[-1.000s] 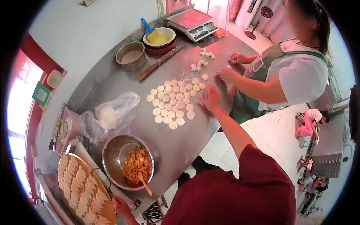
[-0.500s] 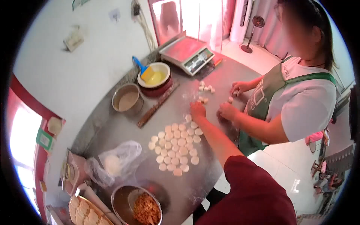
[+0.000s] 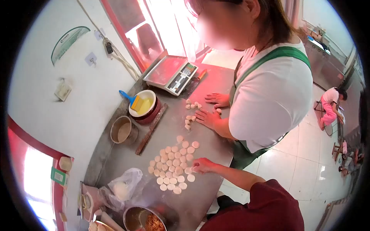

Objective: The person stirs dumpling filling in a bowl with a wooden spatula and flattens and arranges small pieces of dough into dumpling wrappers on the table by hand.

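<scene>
My right hand (image 3: 203, 165), below a maroon sleeve, is at the right edge of a cluster of flat, round dough pieces (image 3: 169, 163) on the metal table. Its fingers are curled together, the fingertips touching or just beside one dough round (image 3: 188, 170). Whatever they may hold is hidden. My left hand is out of view. Farther up the table lie small dough balls (image 3: 191, 118), close to a co-worker's hands (image 3: 208, 117), which rest palms down. One more dough ball (image 3: 219, 111) sits between those hands.
A scale (image 3: 171, 75) stands at the back. Near the wall are a bowl of yellow liquid (image 3: 145, 104) with a blue-handled brush (image 3: 131, 99), a metal pot (image 3: 122, 130) and a rolling pin (image 3: 151, 129). A plastic bag (image 3: 125, 186) and a bowl of filling (image 3: 154, 223) lie nearer.
My right hand has moved from beside the small dough balls back to the cluster's right edge. The co-worker leans in closer, hands now flatter on the table. The view has shifted.
</scene>
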The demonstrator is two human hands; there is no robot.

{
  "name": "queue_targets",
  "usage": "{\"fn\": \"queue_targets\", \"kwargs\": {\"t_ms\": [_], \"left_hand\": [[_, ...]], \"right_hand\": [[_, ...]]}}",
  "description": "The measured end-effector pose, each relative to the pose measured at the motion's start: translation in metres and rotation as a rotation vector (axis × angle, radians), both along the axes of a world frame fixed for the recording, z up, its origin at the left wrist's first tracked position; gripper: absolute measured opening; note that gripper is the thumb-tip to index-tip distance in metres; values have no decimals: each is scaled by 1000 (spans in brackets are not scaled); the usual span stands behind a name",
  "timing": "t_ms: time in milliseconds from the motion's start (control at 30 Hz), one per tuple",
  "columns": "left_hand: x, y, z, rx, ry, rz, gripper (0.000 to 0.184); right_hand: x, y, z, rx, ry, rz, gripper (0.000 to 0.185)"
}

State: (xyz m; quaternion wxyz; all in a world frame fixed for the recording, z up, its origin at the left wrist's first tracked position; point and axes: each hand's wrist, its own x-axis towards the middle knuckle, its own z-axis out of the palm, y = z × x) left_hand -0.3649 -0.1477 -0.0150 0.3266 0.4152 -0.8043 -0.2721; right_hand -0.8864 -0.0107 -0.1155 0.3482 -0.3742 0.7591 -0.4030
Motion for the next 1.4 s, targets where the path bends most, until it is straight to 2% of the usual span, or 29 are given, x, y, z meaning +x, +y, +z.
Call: {"fn": "queue_targets", "kwargs": {"t_ms": [33, 67, 100, 133, 200, 233, 267, 333, 433, 500, 567, 633, 733, 833, 967, 1033, 1167, 1267, 1367, 1400], "left_hand": [[-65, 18, -1, 264, 131, -238, 41], [-171, 53, 55, -58, -99, -339, 11], [-219, 75, 91, -244, -266, -516, 14], [-239, 85, 85, -213, -288, -655, 13], [-253, 99, 60, -164, -180, -721, 13], [-255, 105, 54, -145, -137, -735, 13], [-254, 108, 48, -111, -143, -712, 13], [-249, 114, 36, 10, -151, -650, 13], [-244, 108, 2, 256, -187, -522, 25], [-253, 104, -9, 302, -268, -483, 37], [-270, 101, -19, 277, -234, -498, 48], [-282, 94, -32, 205, -213, -527, 51], [-282, 82, -81, 211, -201, -544, 48], [-272, 78, -95, 284, -191, -542, 38], [-266, 83, -102, 250, -155, -493, 26], [-267, 88, -103, 202, -235, -439, 26], [-241, 88, -92, 183, -366, -297, 27], [-225, 82, -96, 164, -315, -205, 31], [-219, 81, -95, 242, -232, -193, 41], [-215, 81, -93, 222, -209, -206, 44]], "right_hand": [[8, 7, -2, -48, 239, -1, 14], [8, 8, -7, 18, 310, -18, 20], [14, 13, 25, 57, -6, -188, 19], [19, 16, 57, 120, -326, -359, 19], [26, 17, 39, 208, -148, -174, 23], [31, 23, 19, 73, 187, -3, 24], [33, 30, -3, -87, 517, 173, 25], [38, 31, -9, -82, 538, 220, 28], [46, 29, -8, -93, 496, 219, 30], [47, 24, -5, -59, 355, 282, 31], [50, 20, 2, 1, 167, 377, 30], [57, 19, 10, 89, -73, 498, 29], [67, 16, 12, 314, 190, 638, 31], [82, 29, 17, 53, 322, 455, 34], [103, 41, 20, -66, 317, 484, 31], [103, 37, 11, -46, 372, 483, 28], [93, 37, 7, 62, 546, 262, 18], [78, 23, 9, 26, 648, 94, 17], [98, 4, -31, -39, 573, 65, 18], [101, 9, -33, -71, 562, 154, 18]]}}
